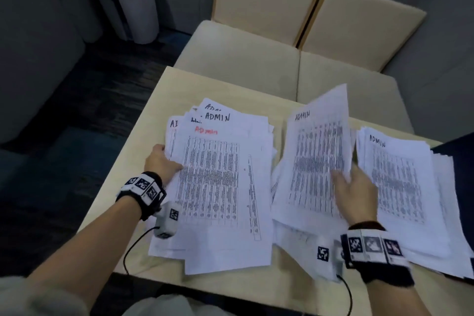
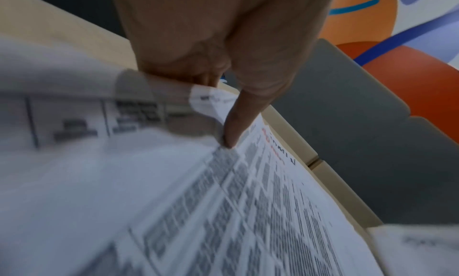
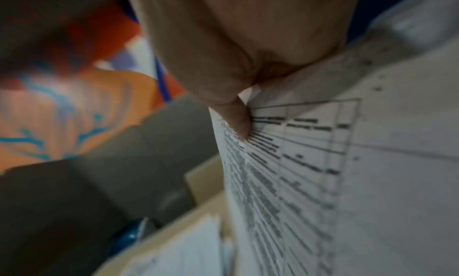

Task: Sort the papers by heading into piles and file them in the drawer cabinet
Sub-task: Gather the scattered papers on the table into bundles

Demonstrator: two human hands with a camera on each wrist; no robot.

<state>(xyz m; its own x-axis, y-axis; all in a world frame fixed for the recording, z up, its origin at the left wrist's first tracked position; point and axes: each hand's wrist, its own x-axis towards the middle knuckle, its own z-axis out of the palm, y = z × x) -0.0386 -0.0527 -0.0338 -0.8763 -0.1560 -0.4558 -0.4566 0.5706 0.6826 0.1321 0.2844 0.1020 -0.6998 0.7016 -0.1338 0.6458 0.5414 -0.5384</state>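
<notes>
From the head view, three piles of papers lie on the table (image 1: pixel 143 120); the right hand (image 1: pixel 356 190) pinches a lifted sheet (image 1: pixel 320 146) over the middle pile (image 1: pixel 282 213), right of the left pile (image 1: pixel 220 187), whose edge the left hand (image 1: pixel 160 164) grips. The left wrist view shows its thumb (image 2: pixel 238 127) pressing that pile's top. The right wrist view shows a thumb (image 3: pixel 238 121) clamping the sheet's edge: light, floppy and probably slippery, best held at the edge.

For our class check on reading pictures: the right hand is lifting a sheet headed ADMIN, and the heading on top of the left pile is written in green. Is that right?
Not quite. The top heading on the left pile is red, not green, as the head view shows. The rest stands: the right hand is lifting a sheet headed ADMIN.
</notes>
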